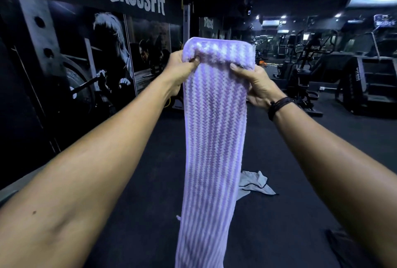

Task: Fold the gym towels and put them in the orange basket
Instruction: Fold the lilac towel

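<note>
Lengthwise-folded purple striped towel (214, 130) was pinched at its top by left hand (179, 68) and right hand (255, 85); grey towel (253, 184) lay unfolded, basket unseen

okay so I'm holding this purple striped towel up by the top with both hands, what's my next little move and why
Probably fold it in half lengthwise-down: bring the top edge toward the hanging bottom end. The purple striped towel hangs as one long narrow strip, your left hand and right hand pinching its top corners, so it looks too long for a basket. A grey towel lies on the floor; no orange basket is in view.
</note>
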